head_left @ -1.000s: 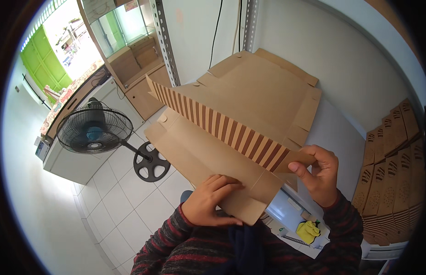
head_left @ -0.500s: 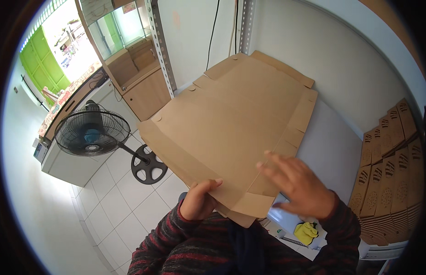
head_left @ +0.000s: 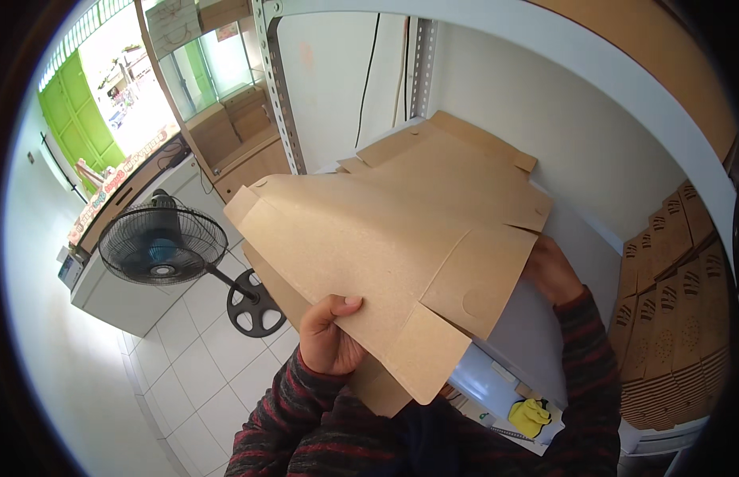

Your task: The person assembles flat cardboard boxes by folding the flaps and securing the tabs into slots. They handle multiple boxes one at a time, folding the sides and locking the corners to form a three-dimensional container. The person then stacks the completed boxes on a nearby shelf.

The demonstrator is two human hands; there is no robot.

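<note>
A large flat brown cardboard box blank (head_left: 361, 246), with cut flaps and fold creases, lies before me, its near part raised and bent. My left hand (head_left: 329, 338) grips its near left edge, thumb on top and the fingers underneath. At the right edge, by a slit between flaps, my right hand (head_left: 554, 272) reaches under the board; its fingers are hidden there. Below the raised part, more brown cardboard shows along the left and near edges. A corner flap (head_left: 430, 350) sticks out toward me, unfolded.
Stacks of printed brown boxes (head_left: 671, 318) stand at the right on the grey surface (head_left: 536, 326). A black fan (head_left: 162, 242) stands on the tiled floor to the left. A metal shelf post (head_left: 286, 103) rises behind. A yellow cloth (head_left: 530, 416) lies low at the right.
The near part of the cardboard blank has lifted and bowed upward. My right hand has moved from above the sheet to under its right edge. My left hand still holds the near left edge.
</note>
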